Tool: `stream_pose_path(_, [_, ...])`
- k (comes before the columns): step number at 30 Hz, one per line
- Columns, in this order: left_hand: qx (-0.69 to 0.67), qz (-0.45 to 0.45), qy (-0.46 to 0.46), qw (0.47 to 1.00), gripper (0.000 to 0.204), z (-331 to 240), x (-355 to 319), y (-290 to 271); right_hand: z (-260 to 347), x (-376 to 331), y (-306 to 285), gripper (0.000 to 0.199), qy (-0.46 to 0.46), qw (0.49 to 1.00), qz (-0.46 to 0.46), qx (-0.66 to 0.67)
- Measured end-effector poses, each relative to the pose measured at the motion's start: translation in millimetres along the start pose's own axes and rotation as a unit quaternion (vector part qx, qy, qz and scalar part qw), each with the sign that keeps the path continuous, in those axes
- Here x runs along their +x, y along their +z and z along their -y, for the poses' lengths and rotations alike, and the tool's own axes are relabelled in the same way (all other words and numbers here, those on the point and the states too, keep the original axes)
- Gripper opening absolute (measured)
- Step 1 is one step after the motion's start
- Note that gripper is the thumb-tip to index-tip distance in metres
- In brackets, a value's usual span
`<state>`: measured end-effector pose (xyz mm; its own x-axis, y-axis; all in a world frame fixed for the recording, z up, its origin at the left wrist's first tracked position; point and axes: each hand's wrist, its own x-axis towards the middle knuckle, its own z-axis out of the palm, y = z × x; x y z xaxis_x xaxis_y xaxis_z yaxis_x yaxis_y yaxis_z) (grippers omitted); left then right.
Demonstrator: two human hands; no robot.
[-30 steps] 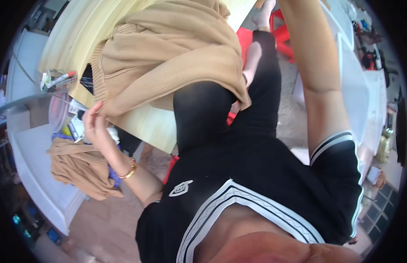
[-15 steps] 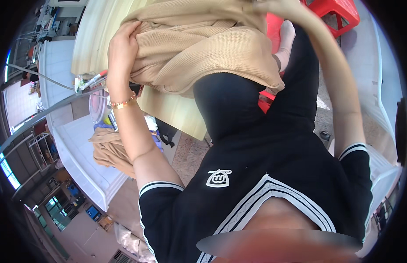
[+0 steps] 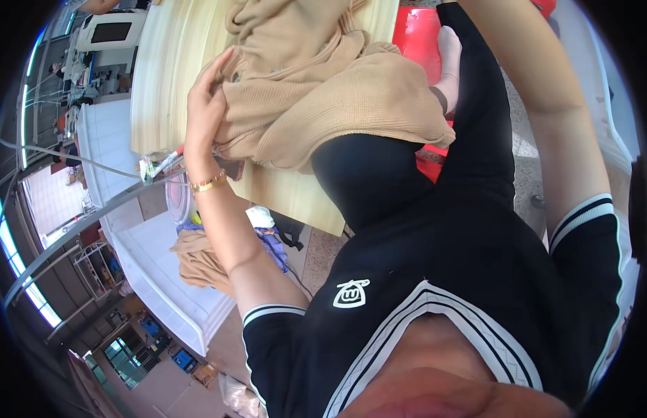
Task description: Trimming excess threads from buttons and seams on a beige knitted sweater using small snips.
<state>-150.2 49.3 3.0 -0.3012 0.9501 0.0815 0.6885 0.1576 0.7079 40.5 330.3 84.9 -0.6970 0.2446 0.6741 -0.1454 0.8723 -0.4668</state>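
Observation:
A tan ribbed knit piece (image 3: 351, 104) lies in folds over the wooden tabletop (image 3: 177, 76) and across my thigh. Against its left edge rests my left hand (image 3: 209, 104), fingers stretched out and touching the folds, with a gold bracelet at the wrist. My right forearm (image 3: 539, 56) reaches up past the top edge of the picture, so the right hand is out of sight. Whether the knit is a whole garment or one panel, I cannot tell.
A red plastic stool (image 3: 417, 42) stands by my bare foot. To the left, a white bin (image 3: 156, 279) holds another tan knit piece (image 3: 201, 258). A pen-like tool (image 3: 171, 159) and a grey pole (image 3: 79, 223) are near the table's left edge.
My right hand has moved up and out of view. The far part of the knit now bunches farther left, baring tabletop and more red stool. My left hand stays at the left edge, its fingers straighter.

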Motion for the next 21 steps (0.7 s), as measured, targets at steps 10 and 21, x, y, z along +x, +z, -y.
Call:
stream_pose_path(10, [-0.014, 0.082, -0.042, 0.996, 0.046, 7, -2, 8, -47, -190, 80, 0.029, 0.223, 0.939, -0.018, 0.261])
stream_pose_path(21, [0.092, -0.189, 0.019, 0.977, 0.025, -48, 21, 19, 3, -173, 85, 0.041, 0.142, 0.959, 0.061, 0.238])
